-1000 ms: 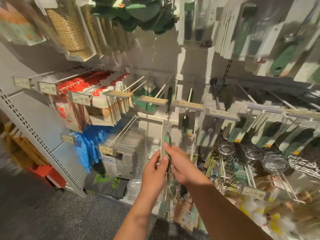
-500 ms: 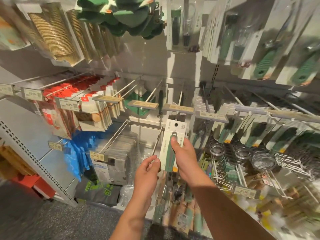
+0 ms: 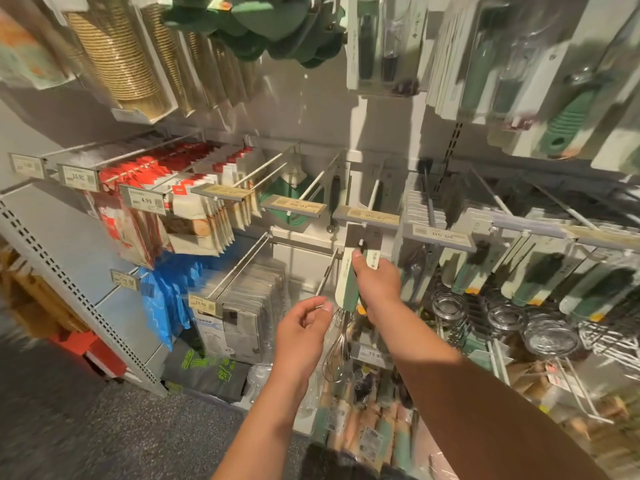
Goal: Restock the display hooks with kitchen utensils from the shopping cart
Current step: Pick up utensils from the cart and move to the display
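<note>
Warm, fairly dim light falls from above, leaving bright patches on the back panel (image 3: pixel 311 109) and dark shadow among the far-right hooks. The right forearm (image 3: pixel 485 403) lies half in shade. Wide-angle bending and motion blur smear the edges, worst over the floor (image 3: pixel 69 410) at near left.

The right hand (image 3: pixel 379 284) covers the middle of the whisk card (image 3: pixel 347 285), so its print cannot be read. Whether the card's hole sits on the hook tip (image 3: pixel 361 242) cannot be told. The price tags (image 3: pixel 367 215) above are too blurred to read. The upper-right packages (image 3: pixel 568 123) are smeared and cut by the frame edge.
</note>
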Available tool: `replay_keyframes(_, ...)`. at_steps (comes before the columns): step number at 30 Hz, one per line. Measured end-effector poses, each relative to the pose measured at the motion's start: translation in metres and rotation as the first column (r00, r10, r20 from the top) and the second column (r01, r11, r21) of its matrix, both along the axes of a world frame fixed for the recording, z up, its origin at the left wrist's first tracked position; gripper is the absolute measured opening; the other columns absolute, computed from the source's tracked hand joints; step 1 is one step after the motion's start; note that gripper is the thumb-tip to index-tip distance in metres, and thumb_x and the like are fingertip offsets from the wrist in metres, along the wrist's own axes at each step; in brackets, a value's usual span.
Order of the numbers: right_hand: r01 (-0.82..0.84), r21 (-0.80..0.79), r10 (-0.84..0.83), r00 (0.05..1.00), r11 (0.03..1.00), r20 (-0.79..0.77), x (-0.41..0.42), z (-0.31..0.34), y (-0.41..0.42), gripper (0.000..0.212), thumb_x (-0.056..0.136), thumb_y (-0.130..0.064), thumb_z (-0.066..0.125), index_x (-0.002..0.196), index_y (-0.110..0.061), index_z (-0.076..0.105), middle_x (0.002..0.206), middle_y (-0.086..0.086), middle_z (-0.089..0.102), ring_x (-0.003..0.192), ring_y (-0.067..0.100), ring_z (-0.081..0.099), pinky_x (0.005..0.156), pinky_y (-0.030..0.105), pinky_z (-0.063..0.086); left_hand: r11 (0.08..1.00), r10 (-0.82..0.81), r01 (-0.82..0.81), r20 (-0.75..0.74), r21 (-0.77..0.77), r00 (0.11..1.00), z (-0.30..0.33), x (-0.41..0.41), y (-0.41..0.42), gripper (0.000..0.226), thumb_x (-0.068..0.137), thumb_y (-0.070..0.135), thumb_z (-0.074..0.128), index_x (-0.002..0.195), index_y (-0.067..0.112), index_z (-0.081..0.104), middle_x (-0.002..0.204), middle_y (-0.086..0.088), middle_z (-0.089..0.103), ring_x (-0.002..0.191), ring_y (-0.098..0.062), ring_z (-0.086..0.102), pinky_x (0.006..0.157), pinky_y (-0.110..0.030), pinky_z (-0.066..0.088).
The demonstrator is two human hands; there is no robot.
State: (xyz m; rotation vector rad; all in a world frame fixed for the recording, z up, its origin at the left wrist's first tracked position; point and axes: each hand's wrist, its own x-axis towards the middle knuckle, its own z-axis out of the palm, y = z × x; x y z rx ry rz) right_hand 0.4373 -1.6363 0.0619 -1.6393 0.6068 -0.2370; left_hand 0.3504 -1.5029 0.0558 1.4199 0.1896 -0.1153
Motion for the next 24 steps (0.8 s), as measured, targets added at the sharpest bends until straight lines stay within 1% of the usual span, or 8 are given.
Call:
replay_keyframes(3,0.027,-0.012,-0.027,0.995,1.0,-0.091,0.018,0.01,-0.012,0.04,0.094,-0.045,0.07,0.105,-0.008,0.062,0.112,0.01,0.068,0.102,0.032,0.062,0.092,0.04,0.053,1.0,0.016,-0.016,0.006,-0.001,1.0,0.001,0.005,-0.006,0.009,0.097,0.025,0.072,0.105,0.028,0.072,0.096,-0.002,0.07,0.089,-0.015,0.065,0.089,-0.038,0.056)
replay_keyframes(5,0.039,0.031,-0.034,0.991,0.999,-0.133,0.033,0.006,-0.02,0.025,0.096,-0.031,0.071,0.105,-0.01,0.061,0.113,0.011,0.066,0.101,0.031,0.058,0.092,0.039,0.051,0.999,0.032,-0.032,0.003,-0.011,0.999,0.001,0.01,-0.01,0.009,0.097,0.024,0.071,0.105,0.027,0.072,0.093,-0.003,0.068,0.088,-0.016,0.065,0.084,-0.035,0.054)
replay_keyframes(9,0.04,0.085,-0.024,0.983,0.996,-0.181,0.046,0.002,-0.025,0.051,0.094,-0.03,0.073,0.135,-0.003,0.058,0.123,0.008,0.065,0.113,0.033,0.06,0.099,0.039,0.05,0.999,0.046,-0.046,-0.004,-0.01,0.999,-0.003,0.016,-0.012,0.01,0.098,0.022,0.07,0.107,0.026,0.073,0.091,-0.004,0.067,0.089,-0.018,0.066,0.084,-0.038,0.054)
replay_keyframes(15,-0.123,0.136,0.151,0.964,0.983,-0.219,0.026,-0.021,-0.033,0.08,0.095,-0.049,0.07,0.15,-0.001,0.04,0.152,0.014,0.049,0.139,0.036,0.047,0.109,0.043,0.04,0.999,0.039,-0.039,-0.027,-0.002,0.999,-0.021,0.017,-0.012,0.011,0.099,0.026,0.069,0.109,0.027,0.073,0.1,-0.004,0.074,0.094,-0.017,0.07,0.088,-0.034,0.055)
replay_keyframes(17,-0.179,0.09,0.196,0.951,0.98,-0.241,0.009,-0.029,-0.034,0.076,0.098,-0.049,0.064,0.153,-0.004,0.038,0.155,0.012,0.045,0.142,0.033,0.044,0.111,0.041,0.037,1.0,0.001,-0.002,-0.05,-0.011,0.999,-0.032,0.011,-0.012,0.012,0.099,0.027,0.068,0.111,0.025,0.073,0.103,-0.003,0.075,0.096,-0.017,0.07,0.083,-0.027,0.053)
replay_keyframes(19,-0.219,0.07,0.23,0.939,0.973,-0.257,-0.009,-0.041,-0.035,0.047,0.101,-0.049,0.06,0.13,-0.013,0.059,0.128,0.006,0.06,0.115,0.026,0.062,0.097,0.039,0.044,0.999,-0.05,0.049,-0.086,-0.021,0.995,-0.041,0.008,-0.011,0.013,0.098,0.027,0.069,0.109,0.021,0.072,0.101,-0.001,0.075,0.095,-0.017,0.069,0.078,-0.024,0.051)
replay_keyframes(21,-0.199,0.139,0.228,0.945,0.97,-0.234,-0.031,-0.045,-0.031,0.028,0.1,-0.049,0.061,0.09,-0.023,0.06,0.092,-0.002,0.061,0.073,0.013,0.061,0.071,0.032,0.047,0.991,-0.129,0.125,-0.098,-0.042,0.987,-0.046,0.007,-0.01,0.012,0.093,0.028,0.076,0.103,0.021,0.072,0.098,-0.001,0.073,0.092,-0.018,0.066,0.075,-0.024,0.05)
replay_keyframes(24,-0.084,0.178,0.122,0.968,0.98,-0.218,-0.069,-0.049,-0.03,0.028,0.1,-0.044,0.063,0.086,-0.02,0.066,0.086,0.001,0.069,0.07,0.01,0.066,0.064,0.028,0.049,0.954,-0.271,0.28,-0.087,0.104,0.958,-0.054,0.005,-0.011,0.013,0.098,0.028,0.069,0.086,0.031,0.073,0.096,0.001,0.074,0.09,-0.023,0.069,0.079,-0.031,0.054)
